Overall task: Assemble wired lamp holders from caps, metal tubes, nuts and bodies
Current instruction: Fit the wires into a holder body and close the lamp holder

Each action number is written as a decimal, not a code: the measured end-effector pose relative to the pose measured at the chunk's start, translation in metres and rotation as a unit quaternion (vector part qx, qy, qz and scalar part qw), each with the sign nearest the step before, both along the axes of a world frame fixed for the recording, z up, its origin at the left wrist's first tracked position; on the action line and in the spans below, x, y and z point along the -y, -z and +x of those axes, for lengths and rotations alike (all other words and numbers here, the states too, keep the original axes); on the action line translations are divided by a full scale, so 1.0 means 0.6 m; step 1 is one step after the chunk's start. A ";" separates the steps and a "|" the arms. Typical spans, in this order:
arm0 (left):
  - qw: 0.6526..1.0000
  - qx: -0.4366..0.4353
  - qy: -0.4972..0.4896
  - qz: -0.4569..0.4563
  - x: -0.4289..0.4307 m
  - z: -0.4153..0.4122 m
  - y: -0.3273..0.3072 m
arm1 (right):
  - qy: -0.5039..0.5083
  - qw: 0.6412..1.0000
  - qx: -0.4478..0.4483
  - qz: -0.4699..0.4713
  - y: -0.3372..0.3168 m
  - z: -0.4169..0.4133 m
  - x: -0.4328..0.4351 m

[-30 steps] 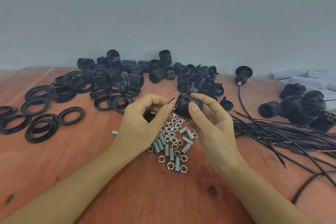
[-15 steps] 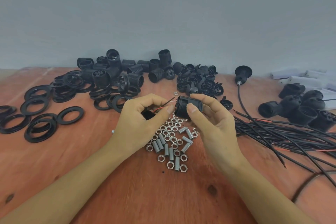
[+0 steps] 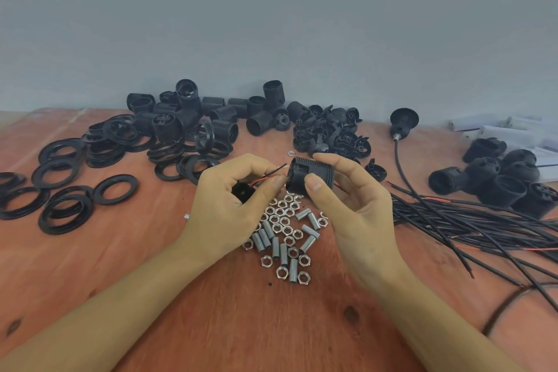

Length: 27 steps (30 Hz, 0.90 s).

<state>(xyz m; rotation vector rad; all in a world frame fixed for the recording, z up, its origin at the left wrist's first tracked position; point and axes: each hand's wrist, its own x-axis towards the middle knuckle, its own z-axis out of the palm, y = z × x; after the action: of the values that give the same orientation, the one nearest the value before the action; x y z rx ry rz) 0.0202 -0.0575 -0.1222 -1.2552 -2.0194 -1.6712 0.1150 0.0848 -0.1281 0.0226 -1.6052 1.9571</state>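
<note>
The right hand grips a ribbed black body. The left hand curls round a black part mostly hidden in its palm, with thin wires poking out.

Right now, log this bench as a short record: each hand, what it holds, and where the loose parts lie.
left hand: grips a small black part; red and black wire ends poke out toward the right
right hand: holds a threaded black body between thumb and fingers, above the table
nuts and tubes: loose heap under the hands
rings: spread at left
spare bodies: piled at the back
cables: bundle at right
</note>
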 end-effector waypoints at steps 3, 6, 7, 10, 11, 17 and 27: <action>1.000 -0.012 -0.011 0.004 -0.001 0.003 -0.001 | -0.005 1.000 0.020 0.016 0.000 0.002 -0.001; 1.000 0.005 -0.008 0.010 -0.003 0.004 -0.002 | 0.015 1.000 0.012 0.012 0.003 0.002 0.002; 1.000 0.010 -0.008 0.014 -0.003 0.003 -0.002 | 0.019 1.000 0.010 0.009 0.004 0.001 0.003; 0.999 0.023 -0.009 0.030 -0.003 0.001 0.000 | 0.005 1.000 0.018 -0.018 0.004 -0.002 0.006; 0.999 0.031 -0.010 0.034 -0.003 0.001 0.001 | -0.004 0.999 0.023 -0.035 0.003 -0.004 0.006; 0.996 0.075 -0.015 0.044 -0.004 0.001 0.001 | -0.036 0.995 0.043 -0.080 0.003 -0.006 0.006; 1.000 -0.015 -0.007 -0.003 0.002 -0.005 -0.010 | -0.037 0.999 0.028 -0.020 0.001 -0.003 -0.005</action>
<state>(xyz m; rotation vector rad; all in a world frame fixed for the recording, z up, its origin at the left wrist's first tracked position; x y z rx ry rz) 0.0172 -0.0588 -0.1163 -1.2584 -2.0137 -1.6309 0.1134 0.0876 -0.1287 0.0101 -1.6214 2.0635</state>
